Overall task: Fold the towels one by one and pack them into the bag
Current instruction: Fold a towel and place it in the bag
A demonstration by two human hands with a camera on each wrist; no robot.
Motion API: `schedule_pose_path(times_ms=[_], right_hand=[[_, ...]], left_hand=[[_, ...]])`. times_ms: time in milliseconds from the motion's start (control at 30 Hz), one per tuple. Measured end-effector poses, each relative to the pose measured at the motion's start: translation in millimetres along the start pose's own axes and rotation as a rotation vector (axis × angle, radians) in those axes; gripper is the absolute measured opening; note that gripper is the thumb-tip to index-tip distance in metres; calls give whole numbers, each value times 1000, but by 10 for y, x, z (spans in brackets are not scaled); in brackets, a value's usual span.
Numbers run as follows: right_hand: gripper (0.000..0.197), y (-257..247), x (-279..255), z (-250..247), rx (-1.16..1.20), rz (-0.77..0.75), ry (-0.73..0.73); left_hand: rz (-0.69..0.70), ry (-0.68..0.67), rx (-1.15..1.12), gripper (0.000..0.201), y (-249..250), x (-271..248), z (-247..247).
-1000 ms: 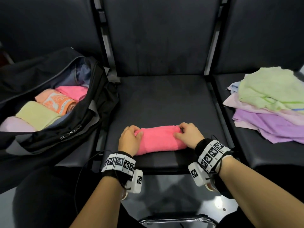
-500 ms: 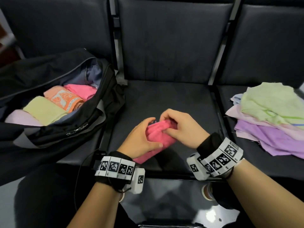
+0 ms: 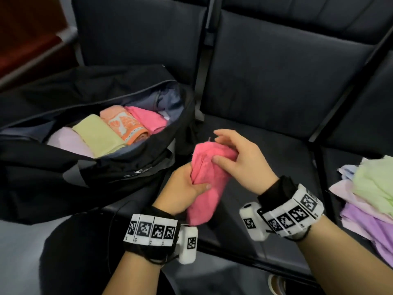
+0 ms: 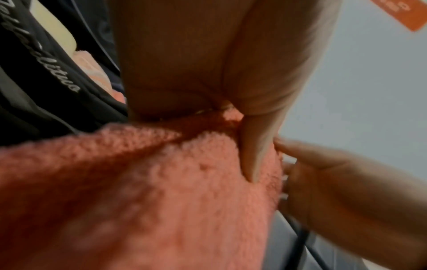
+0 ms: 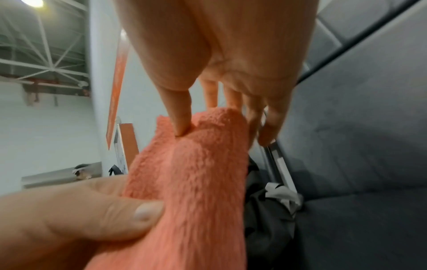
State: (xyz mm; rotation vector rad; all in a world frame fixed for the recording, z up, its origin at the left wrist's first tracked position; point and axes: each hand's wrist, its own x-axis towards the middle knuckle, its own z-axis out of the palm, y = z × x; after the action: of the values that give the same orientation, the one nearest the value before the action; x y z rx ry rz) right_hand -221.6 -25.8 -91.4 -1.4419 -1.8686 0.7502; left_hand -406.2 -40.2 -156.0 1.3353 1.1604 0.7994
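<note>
A rolled pink towel [image 3: 209, 173] hangs in the air over the middle seat, tilted upright, just right of the open black bag [image 3: 127, 169]. My left hand [image 3: 191, 184] grips its lower half, thumb across the front. My right hand [image 3: 225, 147] pinches the top end, thumb pressed into the pile and fingers behind. In the left wrist view the towel [image 4: 161, 191] fills the lower frame. In the right wrist view my thumb dents the towel [image 5: 196, 173]. The bag holds lilac, yellow, orange [image 3: 125, 124] and pink rolls side by side.
A loose pile of green, pink and purple towels [image 3: 372, 201] lies on the right seat. The dark middle seat [image 3: 265, 167] is below my hands. Seat backs rise behind. My dark-clad leg is at the lower left.
The pink roll has left the seat, been turned from lying flat to nearly upright, and moved left toward the bag. Both hands have kept hold of it.
</note>
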Motion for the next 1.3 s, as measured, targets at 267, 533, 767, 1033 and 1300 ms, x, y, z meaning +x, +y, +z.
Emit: schedule_pose_path(times_ms=[267, 533, 767, 1033, 1300], right_hand=[[53, -104, 860, 434, 302, 129, -343], [64, -121, 1833, 576, -89, -50, -92], [63, 147, 2563, 634, -375, 213, -219], [48, 398, 2753, 714, -82, 413, -64], [17, 331, 2760, 605, -20, 275, 44]], left_hand=[[2, 235, -215, 50, 212, 355, -855], [-15, 473, -424, 34, 378, 925, -1565], [-467, 585, -502, 43, 49, 1535, -1760], [-584, 492, -521, 40, -23, 1601, -1659], [-503, 521, -559, 34, 149, 1735, -1594]])
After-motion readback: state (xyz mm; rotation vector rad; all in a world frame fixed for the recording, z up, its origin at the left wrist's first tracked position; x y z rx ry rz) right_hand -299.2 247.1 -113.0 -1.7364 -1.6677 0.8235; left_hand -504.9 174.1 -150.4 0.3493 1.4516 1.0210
